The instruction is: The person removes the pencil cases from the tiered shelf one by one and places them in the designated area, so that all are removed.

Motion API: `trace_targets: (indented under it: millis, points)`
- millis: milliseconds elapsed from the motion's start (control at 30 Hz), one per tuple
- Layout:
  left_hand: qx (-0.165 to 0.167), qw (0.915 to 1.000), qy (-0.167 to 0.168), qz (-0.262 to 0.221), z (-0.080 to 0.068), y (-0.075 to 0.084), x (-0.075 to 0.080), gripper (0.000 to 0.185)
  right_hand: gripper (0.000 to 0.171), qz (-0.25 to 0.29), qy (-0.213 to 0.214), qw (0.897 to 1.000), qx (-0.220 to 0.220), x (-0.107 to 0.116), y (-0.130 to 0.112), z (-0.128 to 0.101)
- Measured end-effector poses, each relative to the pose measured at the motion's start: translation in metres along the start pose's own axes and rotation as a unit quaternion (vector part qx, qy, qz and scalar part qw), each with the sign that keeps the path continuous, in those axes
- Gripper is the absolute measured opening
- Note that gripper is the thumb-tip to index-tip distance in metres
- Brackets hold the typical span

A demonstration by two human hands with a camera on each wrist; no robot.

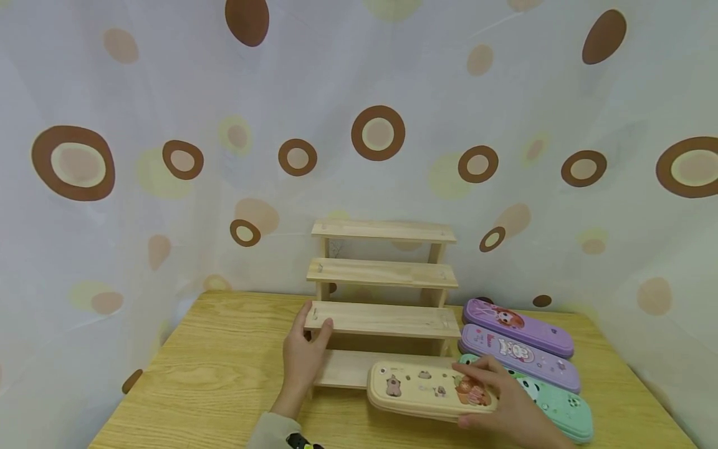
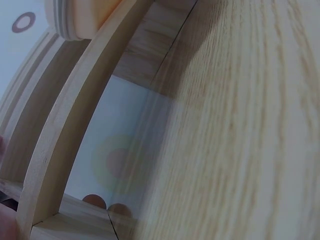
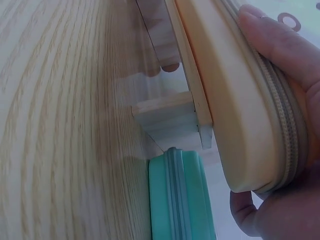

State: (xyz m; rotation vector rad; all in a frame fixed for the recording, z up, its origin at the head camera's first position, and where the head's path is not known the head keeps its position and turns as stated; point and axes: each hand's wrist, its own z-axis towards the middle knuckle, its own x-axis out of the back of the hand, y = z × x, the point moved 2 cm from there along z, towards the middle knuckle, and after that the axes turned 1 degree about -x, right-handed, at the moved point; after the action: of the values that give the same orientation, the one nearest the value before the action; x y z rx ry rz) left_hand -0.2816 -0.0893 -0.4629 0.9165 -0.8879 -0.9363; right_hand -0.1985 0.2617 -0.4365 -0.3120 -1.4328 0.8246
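A cream zippered pencil case [image 1: 421,390] with cartoon animal pictures lies over the lowest step of a wooden tiered rack [image 1: 381,317]. My right hand [image 1: 507,399] grips its right end, thumb on the near side and fingers along the far side. In the right wrist view the case's underside [image 3: 225,105] is right at the edge of the bottom board [image 3: 192,75]. My left hand [image 1: 303,358] holds the left end of the second step from the bottom, thumb on top. The left wrist view catches only a bit of that hand at its left edge.
Right of the rack, two purple pencil cases [image 1: 518,327] and a green one [image 1: 561,408] lie in a row on the wood-grain table [image 1: 235,355]. The green case is under the right hand's side. A dotted white cloth [image 1: 359,75] hangs behind the rack.
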Motion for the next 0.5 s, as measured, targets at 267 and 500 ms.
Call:
trace_targets:
  millis: [267, 500]
  points:
    - [-0.001, 0.9999, 0.005, 0.009, 0.000, 0.000, 0.001, 0.061, 0.070, -0.032, 0.015, 0.999, 0.029, 0.007, 0.000, -0.008]
    - [-0.001, 0.9999, 0.004, 0.010, -0.001, 0.001, 0.001, 0.061, 0.070, 0.010, 0.020, 0.997, 0.071, 0.016, 0.010, -0.019]
